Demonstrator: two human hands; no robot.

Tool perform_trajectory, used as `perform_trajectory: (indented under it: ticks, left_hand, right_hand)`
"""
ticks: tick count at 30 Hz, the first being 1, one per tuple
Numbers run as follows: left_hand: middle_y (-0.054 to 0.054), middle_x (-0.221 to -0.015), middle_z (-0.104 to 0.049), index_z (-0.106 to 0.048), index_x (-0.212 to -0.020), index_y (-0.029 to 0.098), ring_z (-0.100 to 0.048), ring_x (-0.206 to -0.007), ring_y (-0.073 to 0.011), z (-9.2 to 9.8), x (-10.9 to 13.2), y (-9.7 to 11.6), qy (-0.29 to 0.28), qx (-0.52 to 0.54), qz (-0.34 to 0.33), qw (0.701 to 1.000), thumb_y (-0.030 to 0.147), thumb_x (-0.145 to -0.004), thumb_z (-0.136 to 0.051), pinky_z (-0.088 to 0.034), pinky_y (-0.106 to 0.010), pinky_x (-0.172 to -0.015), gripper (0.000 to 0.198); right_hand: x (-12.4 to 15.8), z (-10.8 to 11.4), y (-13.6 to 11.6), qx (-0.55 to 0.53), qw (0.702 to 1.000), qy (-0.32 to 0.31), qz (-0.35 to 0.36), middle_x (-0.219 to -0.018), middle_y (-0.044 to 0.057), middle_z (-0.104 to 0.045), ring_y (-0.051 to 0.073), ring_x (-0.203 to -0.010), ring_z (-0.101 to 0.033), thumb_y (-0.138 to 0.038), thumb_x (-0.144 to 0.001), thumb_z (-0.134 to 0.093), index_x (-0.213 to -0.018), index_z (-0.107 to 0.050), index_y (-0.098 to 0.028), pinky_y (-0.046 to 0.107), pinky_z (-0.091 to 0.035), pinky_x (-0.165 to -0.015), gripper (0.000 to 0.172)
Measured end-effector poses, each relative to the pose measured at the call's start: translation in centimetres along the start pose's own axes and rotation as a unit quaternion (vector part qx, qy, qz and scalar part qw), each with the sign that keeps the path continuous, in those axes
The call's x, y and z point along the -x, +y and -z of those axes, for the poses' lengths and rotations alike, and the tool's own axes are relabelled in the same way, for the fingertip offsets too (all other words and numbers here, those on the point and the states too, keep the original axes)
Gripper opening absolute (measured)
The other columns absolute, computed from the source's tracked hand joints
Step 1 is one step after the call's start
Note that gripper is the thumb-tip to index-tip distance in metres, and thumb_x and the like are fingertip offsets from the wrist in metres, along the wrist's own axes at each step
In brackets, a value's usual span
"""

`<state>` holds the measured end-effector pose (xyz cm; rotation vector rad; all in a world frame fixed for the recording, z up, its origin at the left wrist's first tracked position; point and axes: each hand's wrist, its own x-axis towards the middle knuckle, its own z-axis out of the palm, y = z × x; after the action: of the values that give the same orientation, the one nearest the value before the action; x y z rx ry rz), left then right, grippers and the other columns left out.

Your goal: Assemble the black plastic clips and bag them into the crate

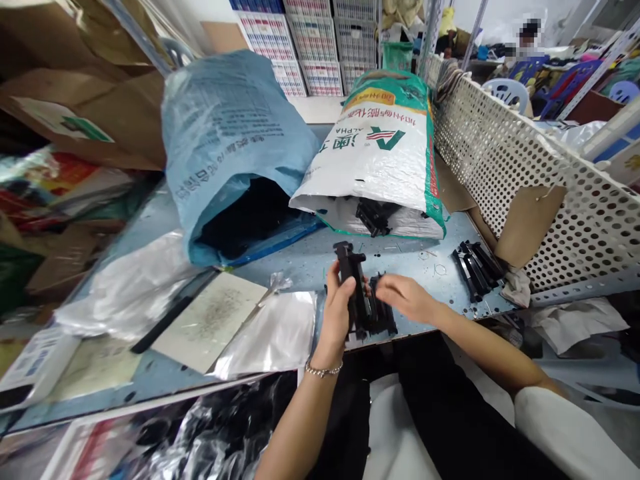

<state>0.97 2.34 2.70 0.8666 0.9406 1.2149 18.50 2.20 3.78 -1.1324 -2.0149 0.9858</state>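
Note:
My left hand [336, 313] is wrapped round a long black plastic part [353, 283], held upright above the blue table's near edge. My right hand [406, 298] reaches in from the right, its fingers closed on the same black part and the dark pieces [383, 320] beside it. A bracelet sits on my left wrist. A small stack of similar black parts [475, 267] lies on the table to the right.
A blue sack [227, 150] and a white-green sack [383, 157] lie open on the table [310, 260], black parts spilling from the white one. Clear plastic bags [273, 333] and paper lie left. A perforated metal panel [525, 173] walls the right side. Cardboard boxes stand left.

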Motion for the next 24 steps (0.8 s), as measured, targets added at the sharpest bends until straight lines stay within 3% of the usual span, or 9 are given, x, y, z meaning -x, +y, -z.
perform_trajectory:
  ticks: [2,5,9,11,14,16,18,20,24]
  left_hand:
    - [0.0,-0.089,-0.064,-0.038,-0.135,0.026,-0.065,-0.073,-0.017,0.2,-0.6,-0.1,0.026,0.041,0.017,0.999,0.045,-0.085,-0.062,-0.055,-0.032,-0.068,0.059]
    - [0.0,-0.089,-0.065,-0.042,-0.129,0.028,-0.065,-0.073,-0.0164,0.3,-0.4,-0.6,0.029,0.051,0.03,0.998,0.044,-0.084,-0.062,-0.054,-0.031,-0.068,0.052]
    - [-0.001,-0.083,-0.067,-0.045,-0.133,0.026,-0.064,-0.068,-0.0173,1.7,1.0,-1.7,0.021,-0.006,0.052,0.998,0.046,-0.081,-0.066,-0.053,-0.03,-0.064,0.059]
    - [-0.001,-0.081,-0.069,-0.045,-0.136,0.023,-0.066,-0.069,-0.0193,3.8,1.6,-2.0,0.036,-0.057,0.073,0.995,0.047,-0.08,-0.067,-0.054,-0.032,-0.066,0.065]
    - [-0.004,-0.087,-0.071,-0.044,-0.138,0.022,-0.07,-0.079,-0.023,8.1,1.9,-2.3,0.142,-0.148,0.069,0.976,0.045,-0.084,-0.061,-0.057,-0.036,-0.072,0.061]
    - [-0.007,-0.096,-0.072,-0.052,-0.13,0.022,-0.07,-0.091,-0.0264,10.6,1.6,-2.7,0.209,-0.256,0.052,0.942,0.042,-0.087,-0.057,-0.057,-0.041,-0.081,0.048]
    - [-0.011,-0.107,-0.071,-0.06,-0.121,0.02,-0.066,-0.108,-0.0313,11.8,1.0,-3.8,0.224,-0.362,0.048,0.904,0.041,-0.089,-0.055,-0.053,-0.047,-0.094,0.038]
    - [-0.017,-0.123,-0.067,-0.06,-0.124,0.018,-0.058,-0.124,-0.0351,11.4,0.2,-5.6,0.198,-0.408,0.044,0.89,0.038,-0.091,-0.051,-0.044,-0.053,-0.106,0.04]
    - [-0.024,-0.145,-0.05,-0.043,-0.145,0.01,-0.043,-0.141,-0.0347,7.7,-1.2,-9.7,0.149,-0.403,-0.022,0.903,0.029,-0.093,-0.045,-0.033,-0.054,-0.116,0.056]
  right_hand:
    - [1.1,-1.0,-0.1,0.088,0.994,-0.034,0.059,-0.084,0.004,-0.06,0.017,-0.077,-0.054,-0.054,-0.101,-0.041,-0.089,-0.055,-0.019,0.029,-0.04,-0.069,0.04]
    - [2.5,-3.1,0.0,0.185,0.976,-0.034,0.108,-0.082,0.007,-0.061,0.02,-0.077,-0.053,-0.044,-0.104,-0.037,-0.086,-0.054,-0.02,0.03,-0.04,-0.068,0.035]
    - [3.0,-5.5,0.8,0.205,0.968,-0.066,0.127,-0.079,0.006,-0.061,0.019,-0.074,-0.055,-0.041,-0.104,-0.039,-0.081,-0.056,-0.021,0.03,-0.042,-0.068,0.034]
    - [2.8,-6.1,1.3,0.191,0.969,-0.095,0.123,-0.081,0.005,-0.063,0.018,-0.074,-0.057,-0.041,-0.104,-0.041,-0.084,-0.059,-0.021,0.03,-0.043,-0.069,0.034]
    - [2.1,-6.0,2.9,0.18,0.978,-0.071,0.078,-0.095,0.006,-0.067,0.019,-0.086,-0.059,-0.037,-0.104,-0.042,-0.097,-0.065,-0.021,0.032,-0.048,-0.077,0.029]
    - [1.7,-5.6,4.3,0.206,0.977,-0.021,0.046,-0.117,0.011,-0.065,0.024,-0.104,-0.058,-0.035,-0.103,-0.047,-0.115,-0.065,-0.021,0.04,-0.049,-0.09,0.026]
    - [1.5,-5.2,5.9,0.243,0.97,0.003,0.026,-0.138,0.015,-0.055,0.03,-0.12,-0.052,-0.036,-0.099,-0.054,-0.13,-0.059,-0.021,0.05,-0.047,-0.099,0.035]
    - [1.6,-4.7,7.4,0.262,0.965,0.002,0.007,-0.144,0.015,-0.051,0.033,-0.126,-0.048,-0.034,-0.096,-0.059,-0.135,-0.056,-0.021,0.054,-0.047,-0.101,0.041]
    - [2.9,-3.1,9.8,0.261,0.964,0.049,-0.032,-0.131,0.015,-0.058,0.031,-0.122,-0.051,-0.025,-0.095,-0.058,-0.134,-0.056,-0.019,0.054,-0.048,-0.102,0.04]
